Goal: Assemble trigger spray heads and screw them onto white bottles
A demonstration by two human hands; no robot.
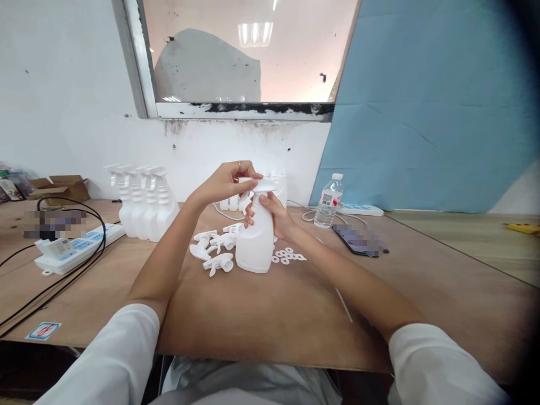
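Observation:
A white plastic spray bottle point(255, 244) stands nearly upright on the table in front of me. My right hand point(282, 216) is closed around its neck, with the thumb at the collar. Above it, my left hand point(232, 181) grips the white trigger spray head point(266, 185) that sits on top of the bottle. Several loose trigger spray heads point(219, 262) lie to the left of the bottle's base. Small white rings point(286, 256) are grouped to its right. Under my right forearm a thin white tube point(343, 305) lies on the table.
Several spray bottles with heads point(145, 211) stand in a row at the left, and more white bottles point(230, 204) are partly hidden behind my hands. A water bottle point(329, 202), a phone point(354, 239), a power strip point(80, 247) with black cables and a cardboard box point(63, 188) surround the work area.

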